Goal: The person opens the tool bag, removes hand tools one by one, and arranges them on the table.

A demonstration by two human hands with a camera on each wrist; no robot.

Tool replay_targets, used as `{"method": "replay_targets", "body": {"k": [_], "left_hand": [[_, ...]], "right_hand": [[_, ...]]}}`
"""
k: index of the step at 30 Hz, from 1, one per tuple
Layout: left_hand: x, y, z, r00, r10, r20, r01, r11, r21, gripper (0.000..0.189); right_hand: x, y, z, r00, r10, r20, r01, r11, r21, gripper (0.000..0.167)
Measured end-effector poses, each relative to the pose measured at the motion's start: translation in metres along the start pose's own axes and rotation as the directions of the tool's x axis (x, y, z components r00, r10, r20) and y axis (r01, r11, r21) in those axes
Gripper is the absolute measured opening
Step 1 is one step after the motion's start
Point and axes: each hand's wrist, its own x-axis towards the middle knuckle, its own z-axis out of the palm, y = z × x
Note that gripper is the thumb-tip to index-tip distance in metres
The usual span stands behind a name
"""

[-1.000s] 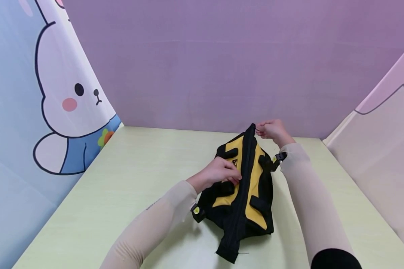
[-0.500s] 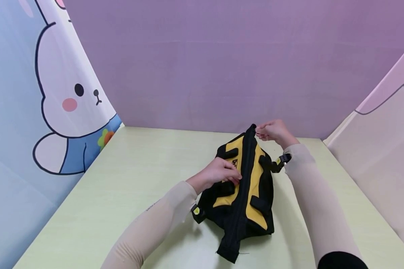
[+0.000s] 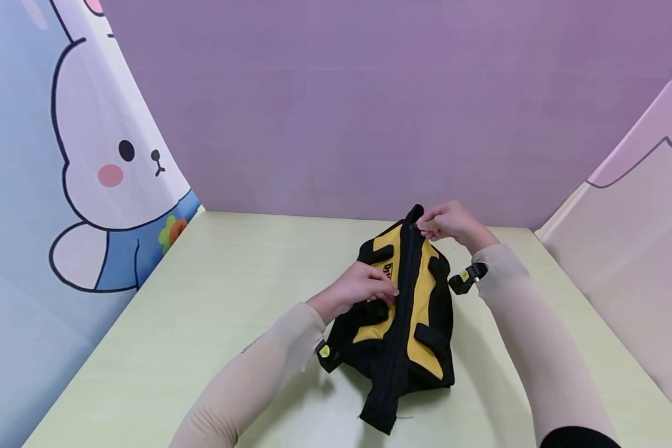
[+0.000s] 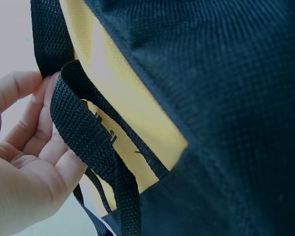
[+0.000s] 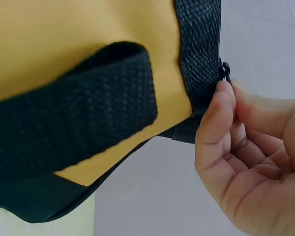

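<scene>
A yellow and black tool bag (image 3: 422, 292) stands on the table, its black zipper strip (image 3: 404, 267) running lengthwise along the top. At the far end of the strip, my right hand (image 3: 450, 223) pinches the small black zipper pull (image 5: 226, 70) between thumb and index finger. My left hand (image 3: 359, 286) is at the bag's left side, near the middle. In the left wrist view its thumb and fingertips pinch the edge of the black strip (image 4: 51, 42). A webbing handle loop (image 4: 83, 123) hangs close to those fingers. The left palm hides part of the yellow side panel.
The pale table (image 3: 246, 267) extends around the bag. A purple backdrop (image 3: 313, 124) rises behind, close to the bag's far end. A rabbit-print cloth (image 3: 101, 143) covers the left side and a pink-white one (image 3: 638, 261) the right. Black camera straps sit on both wrists.
My right hand has shifted slightly toward me and left from the strip's far tip, and the zipper slider now shows on top. The left hand keeps its hold on the strip.
</scene>
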Motion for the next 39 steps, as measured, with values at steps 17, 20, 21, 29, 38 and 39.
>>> {"method": "replay_targets", "body": {"k": [17, 20, 21, 29, 38, 39], "left_hand": [[0.007, -0.005, -0.003, 1.000, -0.009, -0.004, 0.009, 1.000, -0.024, 0.018], [0.008, -0.005, -0.003, 1.000, -0.008, -0.006, 0.008, 1.000, -0.028, 0.018], [0.008, -0.005, -0.003, 1.000, -0.009, -0.007, 0.008, 0.999, -0.031, 0.018], [0.012, -0.007, -0.002, 1.000, -0.002, -0.009, 0.002, 0.999, -0.042, 0.017], [0.016, -0.006, 0.001, 1.000, 0.007, -0.011, -0.008, 1.000, -0.029, 0.018], [0.017, -0.006, 0.001, 1.000, 0.010, -0.015, -0.010, 1.000, -0.026, 0.018]], "right_hand": [[-0.010, 0.010, 0.004, 0.997, -0.043, 0.072, 0.047, 0.997, -0.061, 0.023], [-0.012, 0.012, 0.005, 0.995, -0.055, 0.080, 0.060, 0.996, -0.064, 0.022], [-0.013, 0.013, 0.005, 0.995, -0.058, 0.082, 0.063, 0.996, -0.065, 0.022], [-0.017, 0.016, 0.005, 0.994, -0.060, 0.091, 0.066, 0.996, -0.064, 0.020], [-0.021, 0.018, 0.003, 0.993, -0.102, 0.057, 0.108, 0.988, -0.107, 0.019], [-0.022, 0.018, 0.003, 0.993, -0.109, 0.054, 0.115, 0.987, -0.114, 0.020]]}}
